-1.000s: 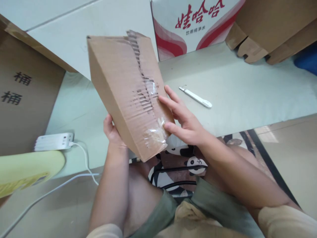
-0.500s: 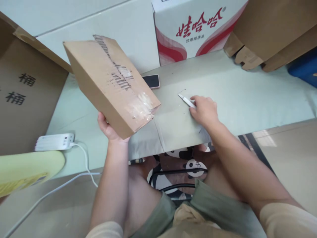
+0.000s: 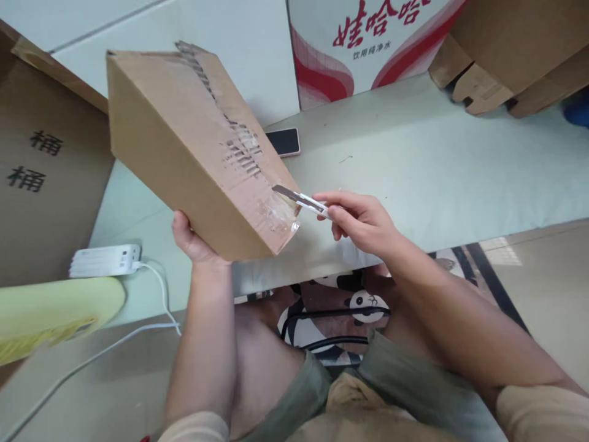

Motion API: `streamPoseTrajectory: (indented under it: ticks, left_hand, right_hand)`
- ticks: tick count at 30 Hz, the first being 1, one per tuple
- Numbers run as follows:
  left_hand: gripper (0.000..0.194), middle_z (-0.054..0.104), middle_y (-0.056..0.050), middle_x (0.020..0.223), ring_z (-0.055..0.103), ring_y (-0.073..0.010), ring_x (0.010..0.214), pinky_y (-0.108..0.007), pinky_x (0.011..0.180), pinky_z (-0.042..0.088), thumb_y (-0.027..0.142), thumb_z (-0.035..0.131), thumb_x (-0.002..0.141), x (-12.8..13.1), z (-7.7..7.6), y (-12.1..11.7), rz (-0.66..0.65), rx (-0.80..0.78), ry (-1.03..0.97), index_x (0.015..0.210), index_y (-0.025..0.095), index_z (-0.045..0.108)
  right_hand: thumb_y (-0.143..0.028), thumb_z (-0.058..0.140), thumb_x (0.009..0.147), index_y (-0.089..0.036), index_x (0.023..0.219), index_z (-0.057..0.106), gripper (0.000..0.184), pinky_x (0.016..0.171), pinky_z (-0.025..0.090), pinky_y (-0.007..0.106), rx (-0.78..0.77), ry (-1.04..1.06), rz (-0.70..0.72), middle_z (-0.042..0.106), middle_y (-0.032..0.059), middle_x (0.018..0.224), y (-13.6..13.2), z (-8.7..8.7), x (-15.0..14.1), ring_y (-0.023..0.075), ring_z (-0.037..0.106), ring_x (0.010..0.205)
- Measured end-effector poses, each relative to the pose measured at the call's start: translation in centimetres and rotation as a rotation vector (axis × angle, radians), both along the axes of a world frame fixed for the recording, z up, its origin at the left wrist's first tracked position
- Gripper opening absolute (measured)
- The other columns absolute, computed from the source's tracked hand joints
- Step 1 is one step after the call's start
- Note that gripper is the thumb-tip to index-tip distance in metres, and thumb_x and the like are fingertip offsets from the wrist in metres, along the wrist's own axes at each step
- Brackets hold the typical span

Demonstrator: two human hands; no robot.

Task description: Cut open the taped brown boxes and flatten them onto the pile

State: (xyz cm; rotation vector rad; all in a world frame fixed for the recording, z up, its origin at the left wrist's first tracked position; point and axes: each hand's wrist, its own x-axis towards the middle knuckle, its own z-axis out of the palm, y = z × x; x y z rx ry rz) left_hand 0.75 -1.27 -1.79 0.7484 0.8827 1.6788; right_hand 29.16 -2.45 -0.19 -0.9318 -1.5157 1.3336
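Note:
A brown cardboard box [image 3: 184,147] is held up and tilted over the table, its taped, torn seam facing up and to the right. My left hand [image 3: 196,240] grips its lower left edge, thumb on the near side and the other fingers hidden underneath. In my right hand [image 3: 359,218] is a white utility knife [image 3: 313,204], pinched between thumb and fingers. Its bare blade points left, over the box's taped near end; whether it touches the tape I cannot tell.
Behind the box, a phone [image 3: 284,142] lies on the pale table [image 3: 405,147]. A white power bank [image 3: 105,261] with a cable sits at left beside a yellow-green object [image 3: 59,304]. Large cartons stand at left [image 3: 50,227] and back right [image 3: 529,43], with a red-and-white carton [image 3: 331,37] between.
My right hand has lifted the utility knife off the table and brought it left to the box. My left hand has turned the box slightly, still holding it.

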Motion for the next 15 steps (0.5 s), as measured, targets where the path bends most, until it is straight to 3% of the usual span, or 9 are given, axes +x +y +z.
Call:
streamPoseTrajectory:
  ticks: [6, 10, 15]
  left_hand:
    - [0.049, 0.079, -0.004, 0.108, 0.07, -0.0268, 0.114, -0.043, 0.114, 0.052, 0.057, 0.081, 0.077, -0.48, -0.5, -0.11, 0.023, 0.1, -0.041, 0.11, 0.021, 0.075]
    - [0.051, 0.079, -0.004, 0.11, 0.07, -0.0268, 0.112, -0.043, 0.112, 0.052, 0.056, 0.08, 0.077, -0.81, -0.88, 0.05, 0.013, 0.103, -0.056, 0.113, 0.021, 0.075]
    - [0.051, 0.08, -0.004, 0.106, 0.07, -0.0268, 0.115, -0.043, 0.114, 0.051, 0.056, 0.082, 0.076, -0.61, -0.81, 0.04, 0.023, 0.105, -0.035, 0.11, 0.02, 0.074]
  right_hand:
    - [-0.029, 0.06, 0.095, -0.02, 0.115, 0.082, 0.03, 0.049, 0.05, 0.021, 0.001, -0.009, -0.074, 0.076, 0.0016, 0.086, -0.11, -0.07, 0.2, 0.005, 0.054, 0.05]
    - [-0.03, 0.061, 0.094, -0.02, 0.114, 0.082, 0.031, 0.048, 0.049, 0.022, 0.005, -0.001, -0.133, 0.078, 0.0022, 0.086, -0.12, -0.16, 0.35, 0.0052, 0.052, 0.049]
    - [-0.029, 0.06, 0.094, -0.02, 0.116, 0.083, 0.032, 0.048, 0.048, 0.022, 0.006, -0.039, -0.102, 0.076, 0.0019, 0.084, -0.02, -0.3, 0.43, 0.0053, 0.051, 0.05]
